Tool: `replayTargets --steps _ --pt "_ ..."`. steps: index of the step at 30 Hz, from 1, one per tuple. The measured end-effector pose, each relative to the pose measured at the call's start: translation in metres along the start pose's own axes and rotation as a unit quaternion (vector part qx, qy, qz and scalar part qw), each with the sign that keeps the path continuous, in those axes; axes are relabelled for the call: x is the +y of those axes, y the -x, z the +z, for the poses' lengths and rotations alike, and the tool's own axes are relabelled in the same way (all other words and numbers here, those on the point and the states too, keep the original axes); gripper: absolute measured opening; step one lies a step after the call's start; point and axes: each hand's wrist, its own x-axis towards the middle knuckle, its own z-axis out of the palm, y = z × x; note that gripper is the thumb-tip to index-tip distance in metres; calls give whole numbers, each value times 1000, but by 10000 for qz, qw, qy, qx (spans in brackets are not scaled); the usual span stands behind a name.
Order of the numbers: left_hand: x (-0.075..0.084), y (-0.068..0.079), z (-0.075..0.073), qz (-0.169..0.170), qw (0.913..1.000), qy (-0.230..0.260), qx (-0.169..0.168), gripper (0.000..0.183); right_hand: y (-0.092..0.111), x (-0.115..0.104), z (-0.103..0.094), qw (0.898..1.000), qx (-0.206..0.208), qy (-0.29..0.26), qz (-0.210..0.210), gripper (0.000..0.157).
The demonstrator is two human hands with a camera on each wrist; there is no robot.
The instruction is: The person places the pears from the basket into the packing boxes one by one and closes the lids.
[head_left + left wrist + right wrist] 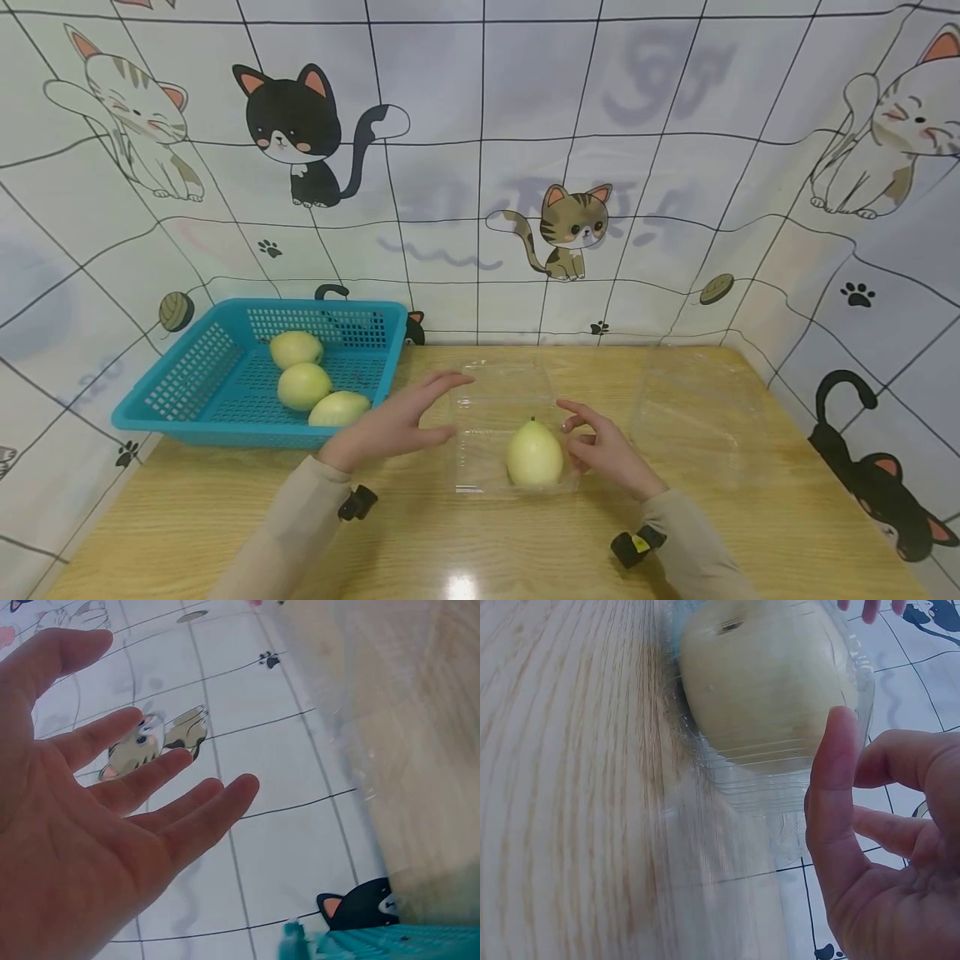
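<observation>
A pale yellow pear [534,455] with a short stem stands upright in the right front part of a clear plastic box [480,477]. My right hand [609,454] is at the right side of this box, its fingers loosely bent and its thumb apart from the forefinger. In the right wrist view, the thumb [834,776] overlaps the box's wall beside the pear [769,682]. Over the box's left edge hovers my left hand [401,421], fingers spread and holding nothing. The left wrist view shows its bare palm [82,847].
At the left sits a blue plastic basket [213,433] with several pears [303,386] in it. A second clear plastic piece [697,417] lies on the right of the wooden table [405,542]. A cat-patterned covering [450,167] rises behind and on both sides.
</observation>
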Motion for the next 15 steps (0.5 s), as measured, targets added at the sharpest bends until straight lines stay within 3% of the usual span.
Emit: replayTargets --steps 4,15 --pt "4 -4 -7 204 9996 -130 146 64 0 0 0 10000 23 -16 7 63" --pt "6 -9 -21 272 9993 -145 196 63 0 0 0 10000 40 11 -1 62"
